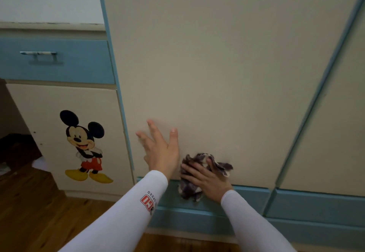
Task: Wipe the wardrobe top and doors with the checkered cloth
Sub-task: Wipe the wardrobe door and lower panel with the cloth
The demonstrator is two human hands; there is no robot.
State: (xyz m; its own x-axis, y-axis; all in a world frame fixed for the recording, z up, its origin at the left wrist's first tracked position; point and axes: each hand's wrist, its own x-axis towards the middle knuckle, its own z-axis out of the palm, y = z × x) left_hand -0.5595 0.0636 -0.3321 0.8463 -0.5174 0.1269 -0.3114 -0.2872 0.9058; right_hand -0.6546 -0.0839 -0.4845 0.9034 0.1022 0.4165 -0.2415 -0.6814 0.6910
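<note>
Matt, smooth painted wardrobe door (217, 73); soft crumpled checkered cloth (197, 174); glossy wooden floor (39, 212); shiny metal drawer handle (38, 53) at far left.

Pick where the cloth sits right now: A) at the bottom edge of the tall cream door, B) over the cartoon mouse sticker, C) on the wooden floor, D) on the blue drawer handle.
A: the right hand presses the checkered cloth against the lower edge of the cream wardrobe door, overlapping its blue bottom trim.

Sitting left: blue drawer (57, 61) with handle (38, 53), mouse sticker (85, 147) showing on small cupboard door (49, 109), wooden floor (35, 212) lying below.
</note>
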